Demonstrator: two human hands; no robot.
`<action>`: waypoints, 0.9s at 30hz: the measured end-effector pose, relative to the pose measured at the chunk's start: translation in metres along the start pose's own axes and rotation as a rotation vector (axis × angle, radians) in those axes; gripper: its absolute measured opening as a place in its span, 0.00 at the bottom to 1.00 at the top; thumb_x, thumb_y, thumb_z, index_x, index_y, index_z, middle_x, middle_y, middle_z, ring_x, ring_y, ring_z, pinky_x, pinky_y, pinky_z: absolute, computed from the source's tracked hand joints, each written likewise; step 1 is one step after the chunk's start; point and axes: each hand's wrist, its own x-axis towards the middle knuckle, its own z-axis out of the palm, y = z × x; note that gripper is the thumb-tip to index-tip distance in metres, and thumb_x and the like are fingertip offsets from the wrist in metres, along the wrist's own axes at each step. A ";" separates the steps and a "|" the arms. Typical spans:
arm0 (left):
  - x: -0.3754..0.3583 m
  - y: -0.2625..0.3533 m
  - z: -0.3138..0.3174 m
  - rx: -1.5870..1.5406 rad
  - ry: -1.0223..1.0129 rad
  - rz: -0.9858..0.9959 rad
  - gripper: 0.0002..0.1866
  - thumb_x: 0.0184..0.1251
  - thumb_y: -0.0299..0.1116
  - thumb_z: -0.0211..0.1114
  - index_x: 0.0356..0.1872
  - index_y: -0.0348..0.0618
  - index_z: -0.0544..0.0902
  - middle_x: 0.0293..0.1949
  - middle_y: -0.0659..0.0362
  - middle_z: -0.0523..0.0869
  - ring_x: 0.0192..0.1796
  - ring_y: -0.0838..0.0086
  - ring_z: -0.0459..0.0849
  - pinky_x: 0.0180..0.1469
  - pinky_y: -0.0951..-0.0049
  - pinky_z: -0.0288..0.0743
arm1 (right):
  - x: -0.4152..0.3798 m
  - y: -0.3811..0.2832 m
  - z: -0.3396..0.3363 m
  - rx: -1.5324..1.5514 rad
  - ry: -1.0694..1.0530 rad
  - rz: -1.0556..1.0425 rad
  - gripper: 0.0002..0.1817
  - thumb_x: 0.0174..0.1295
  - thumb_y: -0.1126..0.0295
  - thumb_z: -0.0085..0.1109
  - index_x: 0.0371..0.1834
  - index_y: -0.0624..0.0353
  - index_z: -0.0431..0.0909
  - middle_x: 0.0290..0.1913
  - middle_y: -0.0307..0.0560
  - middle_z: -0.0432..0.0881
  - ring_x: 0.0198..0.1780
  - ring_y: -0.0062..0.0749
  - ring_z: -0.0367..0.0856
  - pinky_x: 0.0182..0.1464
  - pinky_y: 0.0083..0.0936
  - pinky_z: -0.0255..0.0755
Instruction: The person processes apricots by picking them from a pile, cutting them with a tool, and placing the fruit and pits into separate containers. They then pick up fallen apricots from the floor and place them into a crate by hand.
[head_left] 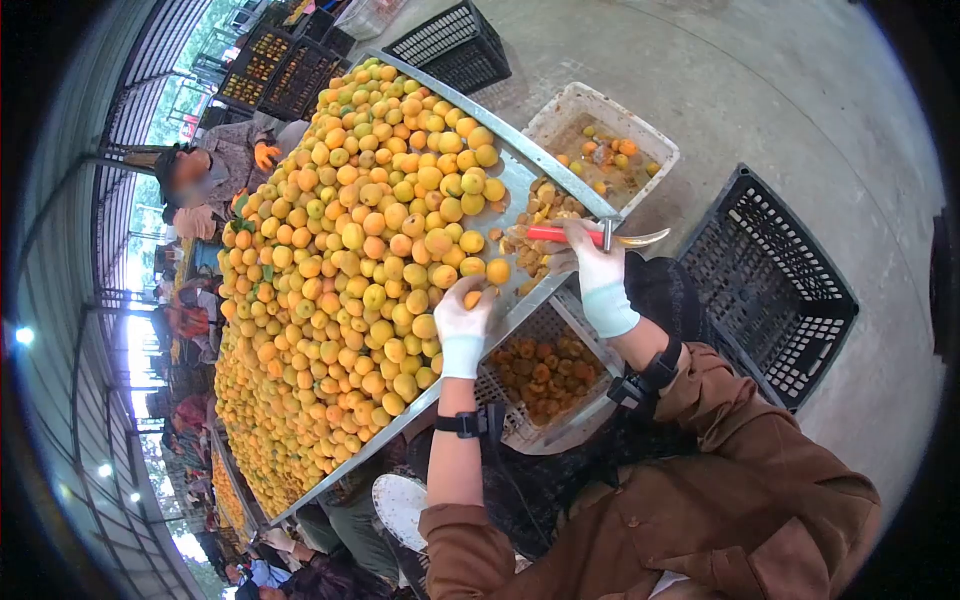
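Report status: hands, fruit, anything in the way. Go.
Left hand gripping an apricot at the metal table edge. Right hand holding red-handled pitting tool. Heaped fruit pile alongside; nothing between the hands.

From my remote seat, the counter (520, 165) is packed with a heap of apricots (350, 260) nearly edge to edge; only a bare strip near its rim, by the pits (545, 205), gives passage. Beside it, a white crate (570, 105) and two black crates (770, 275) (450, 45) hem the open concrete floor (760, 90).
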 end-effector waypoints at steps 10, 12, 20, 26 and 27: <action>0.051 0.013 0.043 0.914 -0.325 0.083 0.28 0.56 0.40 0.65 0.59 0.49 0.72 0.52 0.53 0.82 0.51 0.60 0.82 0.49 0.62 0.77 | 0.003 -0.009 -0.002 -0.044 0.094 -0.046 0.13 0.64 0.64 0.60 0.41 0.66 0.80 0.27 0.47 0.82 0.21 0.25 0.80 0.23 0.21 0.74; 0.051 0.016 0.039 0.904 -0.326 0.100 0.26 0.57 0.40 0.65 0.57 0.48 0.73 0.49 0.54 0.83 0.50 0.60 0.82 0.47 0.61 0.77 | 0.004 -0.009 -0.003 -0.026 0.083 -0.069 0.13 0.64 0.65 0.59 0.42 0.66 0.80 0.27 0.47 0.82 0.21 0.25 0.80 0.24 0.21 0.75; 0.035 0.017 0.013 -0.021 -0.070 0.075 0.30 0.50 0.37 0.71 0.57 0.36 0.77 0.43 0.49 0.86 0.41 0.67 0.86 0.42 0.71 0.79 | 0.003 -0.013 0.000 -0.041 0.083 -0.005 0.13 0.63 0.66 0.61 0.43 0.65 0.81 0.27 0.45 0.83 0.21 0.25 0.80 0.24 0.19 0.74; -0.032 0.046 -0.049 -0.386 -0.304 -0.317 0.20 0.56 0.28 0.66 0.51 0.32 0.80 0.37 0.57 0.84 0.30 0.81 0.81 0.35 0.81 0.75 | 0.006 -0.004 -0.007 -0.219 -0.028 -0.096 0.10 0.56 0.71 0.66 0.38 0.65 0.83 0.31 0.41 0.85 0.30 0.19 0.80 0.34 0.19 0.75; -0.045 0.045 -0.055 -0.344 -0.412 -0.387 0.21 0.55 0.27 0.66 0.51 0.31 0.80 0.36 0.57 0.84 0.28 0.81 0.81 0.35 0.82 0.75 | 0.005 -0.003 -0.007 -0.262 -0.066 -0.101 0.09 0.54 0.73 0.68 0.37 0.65 0.83 0.32 0.40 0.85 0.33 0.18 0.80 0.38 0.19 0.76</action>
